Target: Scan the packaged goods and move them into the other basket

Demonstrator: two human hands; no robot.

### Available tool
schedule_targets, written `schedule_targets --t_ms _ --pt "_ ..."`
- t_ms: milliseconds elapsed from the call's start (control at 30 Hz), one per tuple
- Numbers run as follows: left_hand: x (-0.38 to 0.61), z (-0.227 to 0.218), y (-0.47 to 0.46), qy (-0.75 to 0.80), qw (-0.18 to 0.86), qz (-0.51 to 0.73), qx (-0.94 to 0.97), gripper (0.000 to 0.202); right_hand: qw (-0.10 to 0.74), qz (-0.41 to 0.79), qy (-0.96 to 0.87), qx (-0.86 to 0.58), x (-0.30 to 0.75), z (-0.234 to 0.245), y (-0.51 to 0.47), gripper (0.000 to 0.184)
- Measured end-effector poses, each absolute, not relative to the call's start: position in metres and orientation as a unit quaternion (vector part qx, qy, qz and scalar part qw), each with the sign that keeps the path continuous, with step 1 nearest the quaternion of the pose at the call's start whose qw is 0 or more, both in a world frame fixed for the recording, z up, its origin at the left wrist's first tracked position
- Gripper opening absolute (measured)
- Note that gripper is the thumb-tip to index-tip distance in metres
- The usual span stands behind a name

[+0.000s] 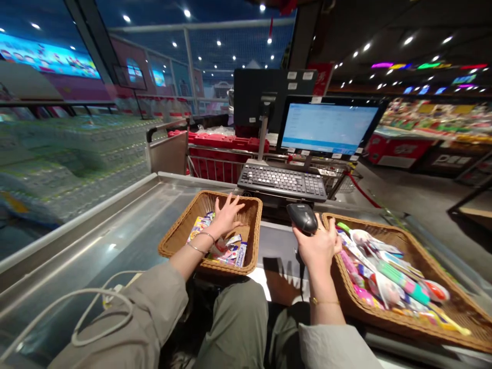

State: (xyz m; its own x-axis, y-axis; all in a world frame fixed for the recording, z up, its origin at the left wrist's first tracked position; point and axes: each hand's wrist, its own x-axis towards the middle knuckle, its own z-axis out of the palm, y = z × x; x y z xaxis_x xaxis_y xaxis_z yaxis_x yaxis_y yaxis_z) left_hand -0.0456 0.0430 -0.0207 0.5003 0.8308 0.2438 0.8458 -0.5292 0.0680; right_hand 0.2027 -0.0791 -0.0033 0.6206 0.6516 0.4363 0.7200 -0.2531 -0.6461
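Note:
My left hand (227, 218) hovers over the left wicker basket (251, 230), fingers spread and holding nothing. Inside that basket lie several small packaged items (234, 250) in bright wrappers. In my right hand (318, 248) is a black handheld barcode scanner (303, 218), its head pointing up and left, its cable hanging below. The fingers of that hand are wrapped round the scanner and sit close to the rim of the right wicker basket (471, 320). A pile of colourful packets and toy-like items (400, 279) fills much of the right basket.
Behind the baskets stand a keyboard (282, 180), a lit monitor (326, 128) and a second dark screen (251, 97) seen from behind. A metal counter (146, 215) with a raised edge runs left. A pale looped cable (103, 292) lies near my left sleeve. A shopping cart (215, 159) stands beyond.

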Motion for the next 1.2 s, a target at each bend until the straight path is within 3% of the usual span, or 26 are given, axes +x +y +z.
schedule_targets --t_ms 267,633,900,1200 --pt "-0.082 -0.032 0.054 -0.464 0.015 -0.023 -0.885 0.065 0.387 -0.021 -0.471 -0.792 0.190 -0.026 -0.070 0.052" --pt "-0.125 -0.061 0.060 -0.336 -0.052 0.139 -0.930 0.034 0.372 -0.010 -0.471 -0.800 0.185 -0.036 -0.069 0.060" --pt "-0.125 -0.084 0.063 -0.308 -0.109 0.145 -0.934 0.024 0.377 -0.006 -0.463 -0.802 0.186 -0.036 -0.070 0.061" --pt "-0.124 -0.076 0.058 -0.303 -0.045 0.131 -0.943 0.022 0.375 -0.002 -0.469 -0.799 0.187 -0.039 -0.070 0.058"
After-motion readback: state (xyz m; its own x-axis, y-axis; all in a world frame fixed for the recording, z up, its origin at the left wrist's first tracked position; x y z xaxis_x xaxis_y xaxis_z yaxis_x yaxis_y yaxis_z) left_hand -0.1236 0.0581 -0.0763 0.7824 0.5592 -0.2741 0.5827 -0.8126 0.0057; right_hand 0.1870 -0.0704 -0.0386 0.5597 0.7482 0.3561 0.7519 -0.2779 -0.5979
